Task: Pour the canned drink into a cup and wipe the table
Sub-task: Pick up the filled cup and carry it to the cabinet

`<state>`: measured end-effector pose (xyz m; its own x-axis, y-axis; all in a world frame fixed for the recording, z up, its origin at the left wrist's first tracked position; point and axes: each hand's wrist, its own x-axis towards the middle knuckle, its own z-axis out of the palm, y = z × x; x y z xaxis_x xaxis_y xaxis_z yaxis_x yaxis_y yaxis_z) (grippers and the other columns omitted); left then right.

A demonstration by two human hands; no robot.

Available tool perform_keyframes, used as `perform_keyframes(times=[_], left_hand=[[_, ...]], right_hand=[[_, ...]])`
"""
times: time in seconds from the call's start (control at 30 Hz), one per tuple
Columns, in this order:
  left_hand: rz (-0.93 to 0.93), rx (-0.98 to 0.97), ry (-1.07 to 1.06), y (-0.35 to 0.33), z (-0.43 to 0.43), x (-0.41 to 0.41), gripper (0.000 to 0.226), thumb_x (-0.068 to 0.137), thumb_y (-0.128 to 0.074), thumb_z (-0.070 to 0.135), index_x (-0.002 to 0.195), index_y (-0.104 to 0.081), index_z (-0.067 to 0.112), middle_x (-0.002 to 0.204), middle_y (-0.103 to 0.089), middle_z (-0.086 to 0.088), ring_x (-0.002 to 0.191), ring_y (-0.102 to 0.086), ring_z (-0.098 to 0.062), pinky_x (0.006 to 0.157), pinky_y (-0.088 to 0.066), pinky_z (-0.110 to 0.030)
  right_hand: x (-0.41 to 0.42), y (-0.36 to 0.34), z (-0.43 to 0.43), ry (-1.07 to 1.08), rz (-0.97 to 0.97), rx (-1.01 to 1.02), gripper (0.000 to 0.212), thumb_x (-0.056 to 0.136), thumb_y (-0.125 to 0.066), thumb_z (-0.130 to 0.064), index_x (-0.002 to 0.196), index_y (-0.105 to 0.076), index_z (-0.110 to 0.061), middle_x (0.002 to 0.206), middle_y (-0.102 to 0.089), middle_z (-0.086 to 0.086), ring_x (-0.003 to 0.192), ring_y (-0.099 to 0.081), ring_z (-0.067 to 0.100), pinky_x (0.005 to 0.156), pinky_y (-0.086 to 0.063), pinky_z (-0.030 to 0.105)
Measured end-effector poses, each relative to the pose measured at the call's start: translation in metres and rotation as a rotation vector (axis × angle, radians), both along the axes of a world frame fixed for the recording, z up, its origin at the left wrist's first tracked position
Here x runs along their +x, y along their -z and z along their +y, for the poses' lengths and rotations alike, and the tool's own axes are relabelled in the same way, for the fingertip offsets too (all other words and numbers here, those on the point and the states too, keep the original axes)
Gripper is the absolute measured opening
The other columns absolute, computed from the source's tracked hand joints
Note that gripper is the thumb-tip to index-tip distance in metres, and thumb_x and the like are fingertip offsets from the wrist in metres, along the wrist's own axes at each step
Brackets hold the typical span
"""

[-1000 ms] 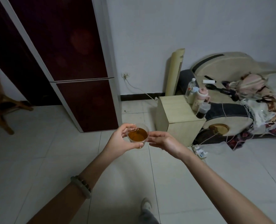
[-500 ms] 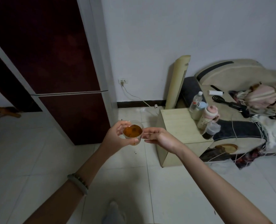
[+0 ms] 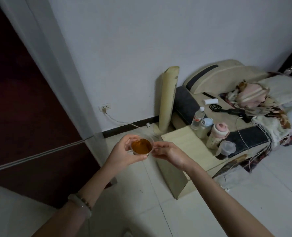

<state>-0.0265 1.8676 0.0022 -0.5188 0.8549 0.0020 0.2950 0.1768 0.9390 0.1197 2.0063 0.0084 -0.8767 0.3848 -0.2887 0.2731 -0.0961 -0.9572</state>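
A clear plastic cup [image 3: 141,146] full of amber drink is carried in the air in front of me, above the floor tiles. My left hand [image 3: 124,152] grips it from the left, thumb and fingers curled round its wall. My right hand [image 3: 169,153] touches its right rim with the fingertips. The small pale wooden table [image 3: 184,151] stands just right of and beyond the cup. No can is in view.
On the table's far edge stand a water bottle [image 3: 198,118], a pink-lidded bottle [image 3: 217,135] and a lidded cup of dark drink [image 3: 224,150]. A tower fan [image 3: 167,101] and a cluttered sofa [image 3: 244,106] lie behind. A dark red door [image 3: 22,117] is left.
I have walked closer to the small table while carrying the cup with both hands; the table and sofa now look larger and nearer. The grip on the cup is unchanged.
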Motion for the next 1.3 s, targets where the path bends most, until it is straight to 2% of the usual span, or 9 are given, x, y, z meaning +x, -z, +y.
perform_keyframes(times=[0.13, 0.27, 0.43, 0.53, 0.67, 0.93, 1.1, 1.23, 1.3], left_hand=[[-0.007, 0.025, 0.119, 0.002, 0.042, -0.052, 0.064, 0.053, -0.090, 0.027, 0.108, -0.057, 0.028, 0.112, -0.065, 0.009, 0.107, -0.060, -0.008, 0.089, -0.047, -0.025], [-0.039, 0.020, 0.229, 0.003, 0.085, -0.077, 0.064, 0.050, -0.089, 0.033, 0.104, -0.057, 0.036, 0.112, -0.065, 0.007, 0.108, -0.061, -0.012, 0.093, -0.049, -0.033], [-0.073, -0.027, 0.395, 0.011, 0.144, -0.087, 0.067, 0.051, -0.088, 0.034, 0.110, -0.055, 0.032, 0.115, -0.064, 0.009, 0.111, -0.058, -0.008, 0.098, -0.047, -0.036], [-0.078, -0.052, 0.466, 0.020, 0.186, -0.084, 0.065, 0.056, -0.089, 0.021, 0.110, -0.055, 0.030, 0.113, -0.064, 0.011, 0.109, -0.058, -0.004, 0.097, -0.047, -0.032], [-0.073, -0.079, 0.591, 0.031, 0.247, -0.075, 0.065, 0.058, -0.088, 0.011, 0.113, -0.054, 0.025, 0.116, -0.062, 0.011, 0.108, -0.055, 0.006, 0.092, -0.045, -0.020], [-0.047, -0.119, 0.803, 0.055, 0.369, -0.054, 0.068, 0.060, -0.087, 0.014, 0.116, -0.052, 0.025, 0.120, -0.059, 0.011, 0.114, -0.054, -0.004, 0.097, -0.048, -0.035], [-0.047, -0.108, 0.923, 0.078, 0.422, -0.038, 0.068, 0.059, -0.088, 0.018, 0.115, -0.051, 0.027, 0.121, -0.058, 0.006, 0.116, -0.054, -0.011, 0.097, -0.048, -0.039], [-0.030, -0.158, 0.991, 0.102, 0.456, -0.029, 0.065, 0.052, -0.087, 0.036, 0.106, -0.050, 0.042, 0.117, -0.059, 0.009, 0.114, -0.055, -0.012, 0.097, -0.049, -0.042], [-0.027, -0.190, 1.024, 0.118, 0.469, -0.028, 0.064, 0.052, -0.085, 0.039, 0.105, -0.050, 0.042, 0.116, -0.059, 0.009, 0.114, -0.055, -0.011, 0.097, -0.048, -0.042]], right_hand=[[-0.034, -0.003, 0.023, 0.125, 0.023, -0.009, 0.032, 0.094, -0.044, -0.002, 0.118, -0.061, -0.013, 0.118, -0.065, 0.002, 0.112, -0.059, 0.015, 0.102, -0.043, 0.033], [-0.048, -0.001, 0.047, 0.229, 0.029, -0.017, 0.034, 0.093, -0.044, 0.000, 0.115, -0.062, -0.019, 0.115, -0.066, -0.002, 0.110, -0.059, 0.013, 0.103, -0.043, 0.033], [-0.045, 0.014, 0.085, 0.363, 0.006, -0.031, 0.034, 0.093, -0.044, -0.001, 0.114, -0.063, -0.019, 0.113, -0.068, -0.003, 0.108, -0.061, 0.010, 0.101, -0.044, 0.030], [-0.038, 0.023, 0.110, 0.451, 0.007, -0.044, 0.034, 0.093, -0.044, 0.000, 0.112, -0.063, -0.020, 0.111, -0.068, -0.005, 0.107, -0.061, 0.008, 0.100, -0.044, 0.029], [-0.024, 0.037, 0.150, 0.569, -0.011, -0.040, 0.036, 0.092, -0.043, 0.002, 0.115, -0.062, -0.017, 0.113, -0.067, -0.003, 0.109, -0.059, 0.008, 0.098, -0.046, 0.027], [-0.001, 0.056, 0.223, 0.808, -0.049, -0.068, 0.037, 0.091, -0.044, 0.004, 0.116, -0.061, -0.018, 0.112, -0.065, -0.006, 0.108, -0.058, 0.006, 0.101, -0.044, 0.031], [0.010, 0.070, 0.253, 0.940, -0.067, -0.094, 0.043, 0.089, -0.044, 0.006, 0.106, -0.063, -0.028, 0.107, -0.066, -0.013, 0.106, -0.058, 0.004, 0.102, -0.043, 0.034], [0.015, 0.092, 0.269, 1.037, -0.101, -0.136, 0.042, 0.088, -0.043, 0.009, 0.115, -0.062, -0.017, 0.110, -0.066, -0.005, 0.106, -0.058, 0.006, 0.103, -0.042, 0.036], [0.016, 0.107, 0.277, 1.082, -0.105, -0.189, 0.043, 0.087, -0.043, 0.009, 0.115, -0.063, -0.016, 0.112, -0.066, -0.002, 0.109, -0.058, 0.008, 0.104, -0.042, 0.037]])
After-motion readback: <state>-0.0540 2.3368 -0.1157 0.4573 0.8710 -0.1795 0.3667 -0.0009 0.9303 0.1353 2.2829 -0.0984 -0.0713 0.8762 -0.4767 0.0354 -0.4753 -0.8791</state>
